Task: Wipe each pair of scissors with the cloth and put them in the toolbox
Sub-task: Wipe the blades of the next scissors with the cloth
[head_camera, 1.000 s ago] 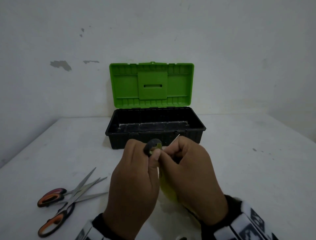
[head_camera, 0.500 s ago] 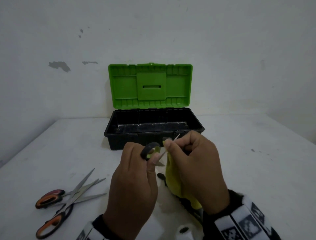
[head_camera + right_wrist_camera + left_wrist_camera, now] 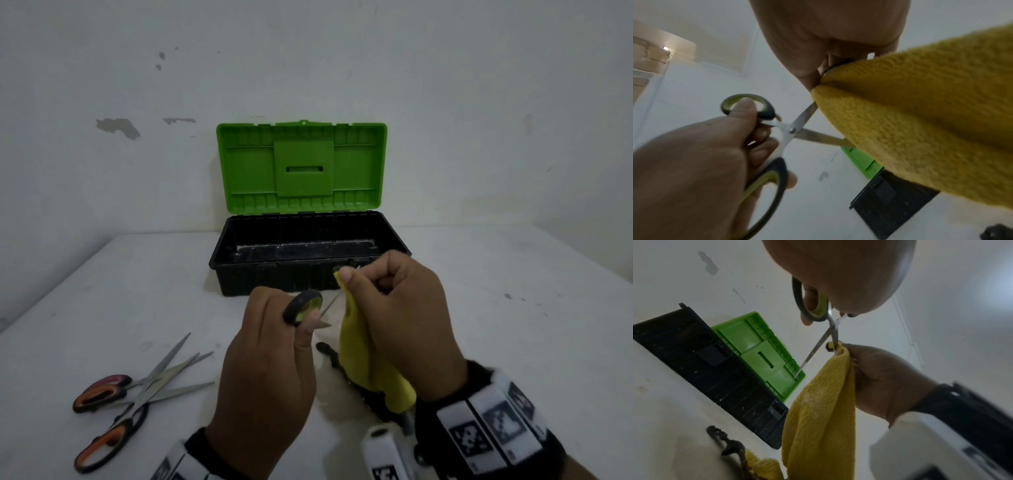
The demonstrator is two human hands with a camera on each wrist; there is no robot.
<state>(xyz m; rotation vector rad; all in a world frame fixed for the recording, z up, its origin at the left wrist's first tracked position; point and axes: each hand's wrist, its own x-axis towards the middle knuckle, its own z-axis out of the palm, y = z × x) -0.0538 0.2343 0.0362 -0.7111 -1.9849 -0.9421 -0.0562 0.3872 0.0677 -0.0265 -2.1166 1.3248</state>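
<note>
My left hand [image 3: 274, 342] grips the black-and-green handles of a pair of scissors [image 3: 777, 128], its blades spread apart in mid-air in front of the toolbox. My right hand [image 3: 394, 308] pinches a yellow cloth [image 3: 822, 410] around one blade near its tip; the other blade [image 3: 812, 353] is bare. The cloth [image 3: 363, 363] hangs down from that pinch. The black toolbox [image 3: 308, 277] stands open at the back, green lid [image 3: 301, 168] upright. Two orange-handled scissors [image 3: 137, 390] lie crossed at the front left of the table.
A white wall rises close behind the toolbox. A dark cord-like thing [image 3: 329, 353] lies on the white table [image 3: 513, 342] under the cloth. The table's left edge runs diagonally at the left.
My hands have drawn apart: the right hand slid the cloth up along the blade toward its tip, while the left hand with the handles dropped lower and left.
</note>
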